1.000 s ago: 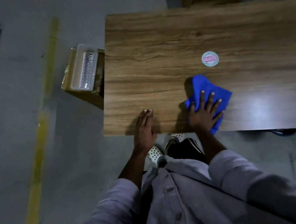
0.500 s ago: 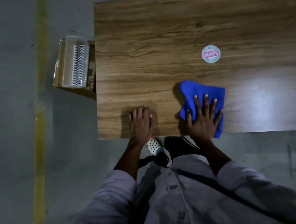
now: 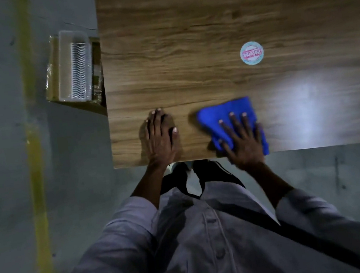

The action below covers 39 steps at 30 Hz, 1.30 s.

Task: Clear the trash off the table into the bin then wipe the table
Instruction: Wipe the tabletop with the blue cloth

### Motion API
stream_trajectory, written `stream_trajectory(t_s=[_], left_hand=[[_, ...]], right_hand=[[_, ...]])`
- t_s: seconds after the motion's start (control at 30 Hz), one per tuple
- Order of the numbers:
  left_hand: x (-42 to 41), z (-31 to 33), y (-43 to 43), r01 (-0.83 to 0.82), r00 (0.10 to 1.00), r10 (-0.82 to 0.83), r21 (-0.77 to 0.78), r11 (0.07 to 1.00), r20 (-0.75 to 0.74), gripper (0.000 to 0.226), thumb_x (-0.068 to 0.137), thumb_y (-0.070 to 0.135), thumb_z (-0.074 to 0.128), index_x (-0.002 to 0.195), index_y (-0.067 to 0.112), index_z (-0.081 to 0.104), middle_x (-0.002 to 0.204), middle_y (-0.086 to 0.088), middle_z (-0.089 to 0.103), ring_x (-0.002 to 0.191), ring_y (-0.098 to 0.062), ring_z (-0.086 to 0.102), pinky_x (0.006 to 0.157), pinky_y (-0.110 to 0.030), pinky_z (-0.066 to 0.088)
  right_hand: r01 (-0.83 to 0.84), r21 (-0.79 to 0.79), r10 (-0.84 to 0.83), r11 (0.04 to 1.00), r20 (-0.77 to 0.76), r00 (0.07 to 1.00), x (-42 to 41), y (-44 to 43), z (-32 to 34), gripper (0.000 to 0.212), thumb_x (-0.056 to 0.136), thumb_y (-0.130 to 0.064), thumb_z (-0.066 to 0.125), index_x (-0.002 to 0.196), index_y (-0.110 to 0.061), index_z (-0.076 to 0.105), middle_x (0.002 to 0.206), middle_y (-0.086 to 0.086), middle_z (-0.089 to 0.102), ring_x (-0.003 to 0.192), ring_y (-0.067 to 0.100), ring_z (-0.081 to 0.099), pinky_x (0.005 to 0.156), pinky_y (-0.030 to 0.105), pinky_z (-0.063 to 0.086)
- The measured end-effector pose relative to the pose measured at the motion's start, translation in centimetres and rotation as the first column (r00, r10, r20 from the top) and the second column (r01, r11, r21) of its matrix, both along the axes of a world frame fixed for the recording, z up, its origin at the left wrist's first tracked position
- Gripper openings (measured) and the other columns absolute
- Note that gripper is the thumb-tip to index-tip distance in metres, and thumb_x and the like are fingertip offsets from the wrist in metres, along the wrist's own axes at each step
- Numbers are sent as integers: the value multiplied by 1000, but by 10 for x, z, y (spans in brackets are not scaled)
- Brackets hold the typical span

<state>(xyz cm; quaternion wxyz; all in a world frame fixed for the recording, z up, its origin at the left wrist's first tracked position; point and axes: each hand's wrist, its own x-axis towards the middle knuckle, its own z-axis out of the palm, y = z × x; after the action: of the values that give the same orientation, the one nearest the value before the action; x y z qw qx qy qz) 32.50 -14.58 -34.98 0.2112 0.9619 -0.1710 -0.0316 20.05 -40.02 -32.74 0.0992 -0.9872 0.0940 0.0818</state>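
Observation:
A wooden table point(image 3: 186, 35) fills the upper right of the head view. My right hand point(image 3: 241, 141) presses flat with spread fingers on a blue cloth point(image 3: 223, 111) near the table's front edge. My left hand point(image 3: 159, 138) rests flat on the wood to the left of the cloth, fingers straight and together. A round white and pink sticker point(image 3: 251, 52) lies on the table beyond the cloth. A cardboard box point(image 3: 53, 83) stands on the floor by the table's left edge, with a clear plastic tray point(image 3: 74, 67) on top of it.
A yellow line point(image 3: 32, 129) runs along the grey floor to the left. My feet point(image 3: 191, 173) stand just under the table's front edge. A bright light reflection sits on the wood right of the cloth.
The cloth under my right hand has slid along the front edge and sits a little nearer to it. My left hand has moved further onto the table. The view has tilted down.

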Motion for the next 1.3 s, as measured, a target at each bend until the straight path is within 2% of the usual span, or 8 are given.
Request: stream_trajectory(t_s=[0.1,0.2,0.53,0.67,0.83,1.0,1.13,1.3], left_hand=[[1,-1,8,39,999,-39,-9,999,9,49,104,31,46,148,10,48,161,-13,35,153,-29,25,125,-45,16],[4,-1,15,84,996,-84,-9,996,-4,50,105,32,44,150,10,45,163,-12,32,154,-27,21,125,-46,16],[0,-5,31,141,988,-144,70,988,50,59,104,38,26,153,7,41,162,-12,34,152,-31,28,121,-55,24],[19,-9,19,55,996,-57,30,998,71,39,96,34,55,128,13,59,141,-10,55,127,-31,48,106,-47,30],[30,-2,16,53,997,-57,84,995,48,40,94,36,57,126,12,55,131,-14,55,111,-31,46,100,-47,29],[28,-1,14,49,999,-49,103,994,-3,61,93,35,60,147,10,44,152,-14,45,136,-28,35,114,-48,18],[41,2,21,130,991,-127,107,986,-40,71,95,39,47,156,5,33,164,-14,27,154,-30,19,123,-54,18],[60,-3,23,119,991,-117,33,992,-59,66,98,46,40,152,9,42,160,-10,39,146,-27,33,116,-47,25]], right_hand=[[364,-3,-364,931,-52,930,28,-16,2,66,98,-61,35,160,-45,16,171,-7,9,158,28,3,123,61,8],[409,47,-406,911,-59,912,67,-1,3,66,98,-65,33,159,-47,13,171,-6,7,157,30,0,122,63,5],[-177,6,177,984,32,984,6,80,-1,66,99,-56,50,159,-43,25,170,-7,15,158,26,6,122,60,13],[205,-54,-206,977,-12,978,8,58,-3,68,98,-59,43,160,-42,21,170,-7,13,158,26,5,124,58,9],[718,5,-718,696,20,696,99,84,-10,66,99,-60,33,160,-43,17,171,-5,10,157,29,4,120,64,10],[230,-13,-230,973,32,973,114,129,-7,70,99,-57,37,162,-39,13,171,-4,4,158,30,-2,123,61,0],[-56,-18,57,998,32,998,55,97,-5,69,98,-58,48,159,-43,21,170,-7,12,158,25,4,122,60,13],[461,5,-461,887,-42,887,74,18,-5,70,96,-67,33,159,-46,14,171,-9,7,158,25,0,122,61,8]])
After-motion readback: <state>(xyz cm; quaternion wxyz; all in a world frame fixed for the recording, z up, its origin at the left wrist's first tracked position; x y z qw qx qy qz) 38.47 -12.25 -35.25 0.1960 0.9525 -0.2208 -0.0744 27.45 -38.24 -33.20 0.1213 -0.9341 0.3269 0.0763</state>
